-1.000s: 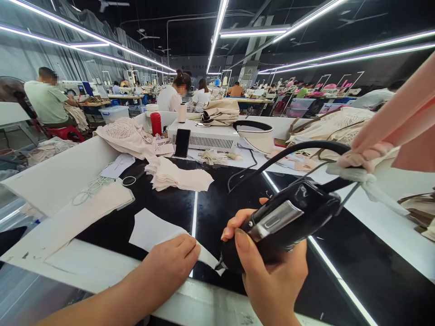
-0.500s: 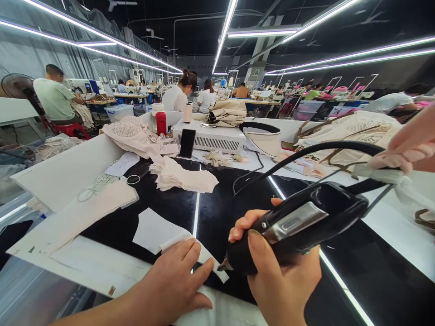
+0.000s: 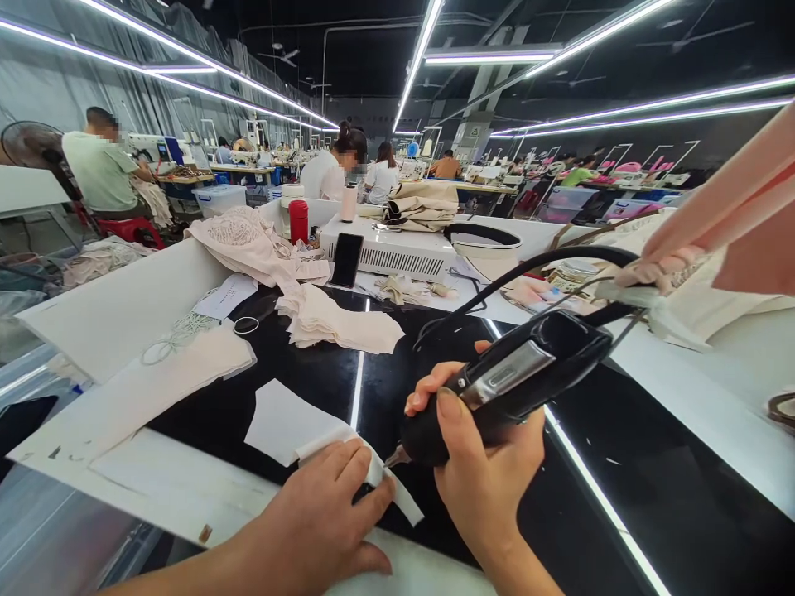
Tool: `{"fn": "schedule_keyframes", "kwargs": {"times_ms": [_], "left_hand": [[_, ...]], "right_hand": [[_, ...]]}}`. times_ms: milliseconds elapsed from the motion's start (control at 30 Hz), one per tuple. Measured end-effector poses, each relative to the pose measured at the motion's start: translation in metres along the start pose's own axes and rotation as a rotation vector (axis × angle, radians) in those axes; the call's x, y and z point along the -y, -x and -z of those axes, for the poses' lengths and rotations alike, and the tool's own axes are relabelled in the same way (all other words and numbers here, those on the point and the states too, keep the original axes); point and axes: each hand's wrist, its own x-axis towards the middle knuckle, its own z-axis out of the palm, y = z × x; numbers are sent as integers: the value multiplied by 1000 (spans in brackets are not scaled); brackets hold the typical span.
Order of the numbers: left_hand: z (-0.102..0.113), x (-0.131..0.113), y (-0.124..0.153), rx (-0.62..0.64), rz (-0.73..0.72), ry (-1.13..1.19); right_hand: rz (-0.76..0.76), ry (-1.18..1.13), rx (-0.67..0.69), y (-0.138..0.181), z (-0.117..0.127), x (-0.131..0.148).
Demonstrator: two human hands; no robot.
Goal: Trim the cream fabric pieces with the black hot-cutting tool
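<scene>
In the head view, the left hand [image 3: 339,505] lies over the white fabric piece [image 3: 279,418] at the near edge of the worktop [image 3: 621,472], its thumb spread away from the fingers and its palm downward. The right hand [image 3: 481,451] is wrapped round a black handheld tool [image 3: 497,393], thumb along the upper side. The narrow tip of the tool points left and meets the white fabric piece beside the left fingers; a narrow end of the piece extends to the right, nearer than the tip. The edge of the piece is turned up by the left hand. From the far end of the tool a black cable [image 3: 540,257] arches, with pink cloth [image 3: 720,199] tied round it at the right. Farther off on the worktop lies a stack of cream pieces [image 3: 344,323]; to its left, a pale ring [image 3: 247,325] and a paper tag [image 3: 227,296]. Beyond stand a phone [image 3: 346,259], leaning against a white vented box [image 3: 403,261], and a red bottle [image 3: 299,222].
</scene>
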Motion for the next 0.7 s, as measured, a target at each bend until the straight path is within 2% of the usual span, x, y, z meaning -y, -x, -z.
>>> {"fn": "schedule_keyframes", "kwargs": {"times_ms": [233, 467, 700], "left_hand": [[3, 2, 0, -13, -12, 16], [7, 4, -1, -3, -28, 68], [32, 14, 2, 157, -34, 163]], "right_hand": [[6, -30, -16, -5, -5, -3], [6, -7, 35, -6, -8, -8], [-2, 5, 9, 4, -6, 1]]}}
